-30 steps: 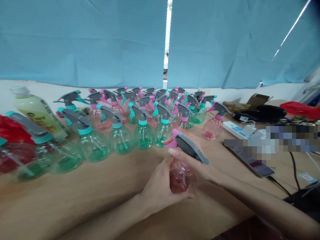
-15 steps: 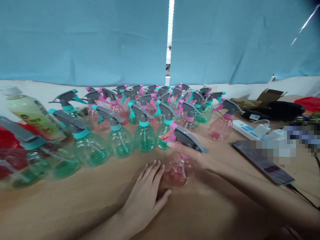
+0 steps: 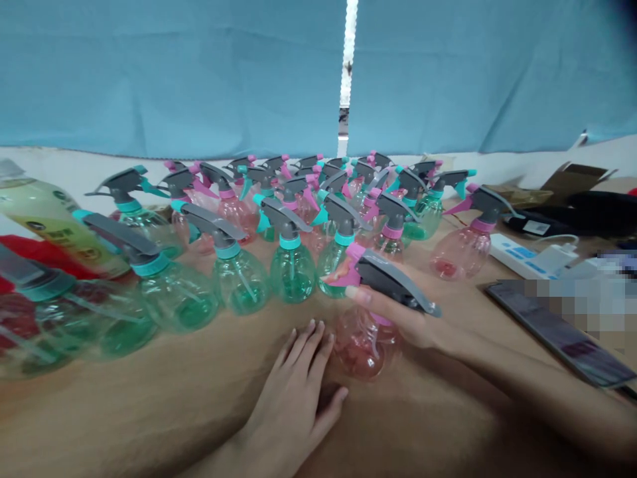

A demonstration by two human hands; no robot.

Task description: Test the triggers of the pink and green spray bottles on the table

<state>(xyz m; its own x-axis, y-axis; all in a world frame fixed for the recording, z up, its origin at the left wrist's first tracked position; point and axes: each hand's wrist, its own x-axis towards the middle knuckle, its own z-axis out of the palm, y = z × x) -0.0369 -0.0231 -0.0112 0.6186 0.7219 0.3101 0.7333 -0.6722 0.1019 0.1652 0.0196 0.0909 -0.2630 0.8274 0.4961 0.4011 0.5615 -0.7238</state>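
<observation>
Curtain (image 3: 164, 86): blue, facing you
Slit (image 3: 349, 53): bright, nearly vertical
Wall (image 3: 64, 169): white below the curtain
Tabletop (image 3: 149, 405): brown, wood-toned, before you

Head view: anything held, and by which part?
Right grip: round translucent pink plastic spray bottle, by the neck, under its grey-and-pink trigger head. Left grip: nothing.
</observation>
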